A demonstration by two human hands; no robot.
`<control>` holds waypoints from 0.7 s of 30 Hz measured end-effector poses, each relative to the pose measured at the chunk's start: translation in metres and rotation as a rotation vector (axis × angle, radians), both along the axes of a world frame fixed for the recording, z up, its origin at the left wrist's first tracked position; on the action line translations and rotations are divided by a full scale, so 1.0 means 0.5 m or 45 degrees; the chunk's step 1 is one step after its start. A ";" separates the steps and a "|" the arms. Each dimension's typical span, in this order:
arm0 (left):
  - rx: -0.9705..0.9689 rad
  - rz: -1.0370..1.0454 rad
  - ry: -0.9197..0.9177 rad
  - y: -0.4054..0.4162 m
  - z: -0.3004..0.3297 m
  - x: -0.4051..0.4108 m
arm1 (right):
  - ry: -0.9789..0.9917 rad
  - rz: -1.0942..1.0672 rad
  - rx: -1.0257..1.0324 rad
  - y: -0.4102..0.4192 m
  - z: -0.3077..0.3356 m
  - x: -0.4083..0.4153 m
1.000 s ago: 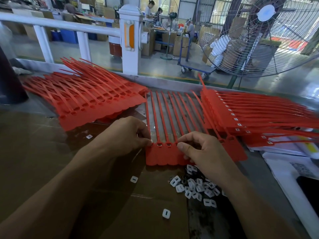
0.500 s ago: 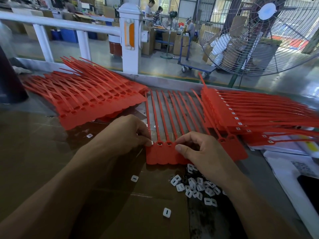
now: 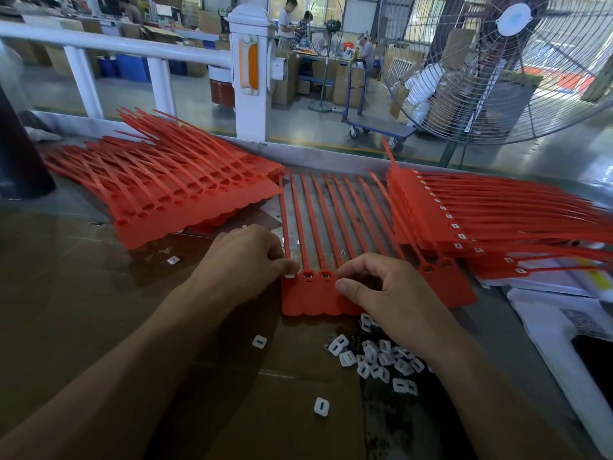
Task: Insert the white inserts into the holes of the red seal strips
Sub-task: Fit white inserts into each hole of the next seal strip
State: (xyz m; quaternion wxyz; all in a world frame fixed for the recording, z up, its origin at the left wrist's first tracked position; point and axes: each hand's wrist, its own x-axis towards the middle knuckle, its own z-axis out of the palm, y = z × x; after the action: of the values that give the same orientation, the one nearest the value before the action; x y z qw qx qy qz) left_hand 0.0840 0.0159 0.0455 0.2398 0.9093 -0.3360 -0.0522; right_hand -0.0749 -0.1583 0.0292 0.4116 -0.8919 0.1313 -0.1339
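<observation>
A row of joined red seal strips (image 3: 310,298) lies flat in front of me, tails pointing away. My left hand (image 3: 247,257) has its fingers curled, and its fingertips press a white insert (image 3: 289,276) into the leftmost hole. The two holes to the right of it show white inserts. My right hand (image 3: 388,290) rests on the strip's heads with fingers curled over the following holes; what it holds is hidden. A heap of loose white inserts (image 3: 378,358) lies just below the strip, by my right wrist.
A pile of red strips (image 3: 172,194) lies at the left and another stack (image 3: 481,220) with white inserts at the right. Stray inserts (image 3: 321,406) dot the brown cardboard (image 3: 99,310). White papers (image 3: 564,330) sit far right, a big fan (image 3: 510,61) behind.
Both hands hold almost the same place on the strip. The left fingertips have settled onto the leftmost hole, and the right thumb has edged slightly left along the heads.
</observation>
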 end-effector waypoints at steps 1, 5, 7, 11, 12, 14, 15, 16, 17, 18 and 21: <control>0.000 0.012 0.019 -0.001 0.000 -0.001 | 0.000 0.000 -0.003 0.000 0.000 0.000; -0.022 0.066 0.076 -0.002 -0.004 -0.002 | 0.004 -0.003 -0.005 0.001 -0.001 0.000; -0.029 0.091 0.091 -0.003 -0.009 -0.001 | 0.010 -0.004 -0.001 0.001 -0.002 0.001; -0.030 0.122 0.117 -0.006 -0.015 -0.001 | 0.035 -0.003 -0.016 0.003 -0.004 0.003; -0.026 0.127 0.110 -0.007 -0.016 -0.001 | 0.040 0.001 -0.030 0.003 -0.004 0.003; -0.035 0.132 0.103 -0.009 -0.019 0.000 | 0.040 0.013 -0.050 0.005 -0.006 0.003; -0.045 0.135 0.108 -0.009 -0.020 0.000 | 0.043 0.023 -0.063 0.007 -0.006 0.004; -0.052 0.135 0.114 -0.008 -0.020 0.000 | 0.053 0.031 -0.084 0.009 -0.006 0.004; -0.049 0.130 0.120 -0.007 -0.020 0.001 | 0.070 0.037 -0.111 0.010 -0.006 0.005; -0.038 0.122 0.125 -0.006 -0.020 0.002 | 0.086 0.042 -0.141 0.012 -0.006 0.004; 0.002 0.081 0.133 0.001 -0.015 0.008 | 0.092 0.048 -0.227 0.013 -0.007 0.003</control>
State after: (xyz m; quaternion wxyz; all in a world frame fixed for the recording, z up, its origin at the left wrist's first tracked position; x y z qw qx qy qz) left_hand 0.0881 0.0162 0.0382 0.2579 0.9157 -0.2939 -0.0923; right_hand -0.0735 -0.1518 0.0255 0.3281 -0.9315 0.1169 -0.1052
